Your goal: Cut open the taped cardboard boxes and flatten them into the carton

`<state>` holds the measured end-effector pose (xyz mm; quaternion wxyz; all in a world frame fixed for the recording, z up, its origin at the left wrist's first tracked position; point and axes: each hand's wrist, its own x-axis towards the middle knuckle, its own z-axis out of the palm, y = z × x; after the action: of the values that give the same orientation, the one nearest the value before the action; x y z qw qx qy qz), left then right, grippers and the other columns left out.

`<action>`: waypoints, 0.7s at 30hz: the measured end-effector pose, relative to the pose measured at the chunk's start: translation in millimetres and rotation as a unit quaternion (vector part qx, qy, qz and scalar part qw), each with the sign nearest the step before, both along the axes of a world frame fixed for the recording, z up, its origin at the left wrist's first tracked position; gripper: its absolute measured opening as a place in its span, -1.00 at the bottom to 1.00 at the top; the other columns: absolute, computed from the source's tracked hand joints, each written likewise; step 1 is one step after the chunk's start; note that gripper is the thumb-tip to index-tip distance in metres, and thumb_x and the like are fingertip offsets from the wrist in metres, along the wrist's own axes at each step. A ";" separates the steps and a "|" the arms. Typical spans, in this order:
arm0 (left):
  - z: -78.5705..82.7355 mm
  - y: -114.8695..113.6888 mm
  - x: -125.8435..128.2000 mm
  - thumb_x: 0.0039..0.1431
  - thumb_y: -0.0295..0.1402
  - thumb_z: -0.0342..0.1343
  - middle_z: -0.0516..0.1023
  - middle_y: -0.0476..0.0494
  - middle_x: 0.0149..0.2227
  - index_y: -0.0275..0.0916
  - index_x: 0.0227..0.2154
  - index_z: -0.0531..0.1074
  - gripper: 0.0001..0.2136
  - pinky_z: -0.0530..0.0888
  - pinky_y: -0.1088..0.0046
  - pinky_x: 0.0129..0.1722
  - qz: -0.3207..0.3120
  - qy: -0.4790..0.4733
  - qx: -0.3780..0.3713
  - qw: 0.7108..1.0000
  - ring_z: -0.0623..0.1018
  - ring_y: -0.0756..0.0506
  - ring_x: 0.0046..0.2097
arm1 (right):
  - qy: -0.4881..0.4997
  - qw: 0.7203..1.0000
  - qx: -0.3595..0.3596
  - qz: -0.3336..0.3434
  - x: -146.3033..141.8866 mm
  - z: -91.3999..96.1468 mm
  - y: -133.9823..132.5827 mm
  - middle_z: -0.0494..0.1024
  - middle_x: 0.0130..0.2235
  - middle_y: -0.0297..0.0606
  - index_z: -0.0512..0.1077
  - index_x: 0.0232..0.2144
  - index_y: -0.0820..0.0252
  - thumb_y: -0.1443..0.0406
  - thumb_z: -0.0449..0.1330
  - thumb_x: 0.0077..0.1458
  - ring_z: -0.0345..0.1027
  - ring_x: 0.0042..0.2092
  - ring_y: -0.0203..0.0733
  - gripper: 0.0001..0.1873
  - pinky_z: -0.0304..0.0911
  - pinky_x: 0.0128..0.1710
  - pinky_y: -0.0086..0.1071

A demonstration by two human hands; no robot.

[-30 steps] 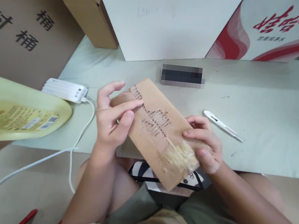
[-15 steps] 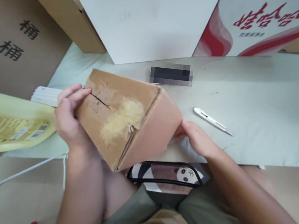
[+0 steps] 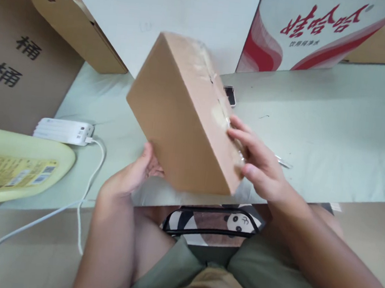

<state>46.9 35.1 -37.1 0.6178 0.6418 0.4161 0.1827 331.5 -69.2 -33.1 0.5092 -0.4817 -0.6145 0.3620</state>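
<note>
A brown cardboard box (image 3: 181,120) with torn tape along its seam is held tilted above the pale green table (image 3: 333,145). My left hand (image 3: 134,172) supports it from below at its near left corner, fingers mostly hidden behind the box. My right hand (image 3: 257,162) presses on its right taped side, fingers wrapped on the edge. A white utility knife (image 3: 283,162) lies on the table just behind my right hand, mostly hidden.
A white power bank (image 3: 63,131) with a white cable (image 3: 83,196) sits at the left. A yellow plastic item (image 3: 14,166) lies at the far left. Large cartons (image 3: 328,30) stand at the back. A dark phone (image 3: 231,96) peeks past the box.
The box has been turned and lifted: its plain broad face now points toward me, the taped seam to the right. My left hand shifted underneath; my right hand moved onto the taped side.
</note>
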 end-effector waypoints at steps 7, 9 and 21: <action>11.6 6.5 -10.8 0.13 0.07 0.23 0.59 -0.18 -0.59 -0.20 -0.61 0.54 -0.56 0.48 0.38 -0.58 0.032 0.150 0.059 0.986 0.56 -0.15 -0.57 | -0.028 0.998 0.047 0.017 -4.2 -4.0 -1.1 0.44 0.36 -0.13 0.58 0.09 -0.05 0.06 0.28 0.30 0.34 0.38 0.09 -0.64 0.31 0.35 0.06; 12.9 10.0 -9.9 0.11 -0.14 0.17 0.44 -0.03 -0.67 -0.19 -0.61 0.45 -0.71 0.35 0.45 -0.61 0.208 0.095 0.188 0.955 0.42 -0.06 -0.62 | -0.044 0.996 0.060 0.047 -9.8 -5.2 -1.7 0.42 0.37 -0.10 0.59 0.08 -0.02 0.08 0.29 0.29 0.34 0.38 0.08 -0.64 0.33 0.34 0.03; -0.4 6.4 -2.4 0.31 -0.07 0.14 0.59 -0.23 0.05 -0.16 -0.15 0.61 -0.70 0.23 -0.05 0.45 0.214 0.006 0.518 0.828 0.51 -0.27 0.20 | -0.076 0.990 0.120 -0.009 -23.2 28.4 -13.6 0.63 -0.02 -0.17 0.58 0.05 -0.11 0.12 0.25 0.30 0.53 0.08 0.03 -0.70 0.46 0.17 0.05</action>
<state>44.5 41.5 -37.5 0.1378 0.7634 0.3912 0.4953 308.3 -82.8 -4.8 0.5182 -0.4485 -0.6864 0.2433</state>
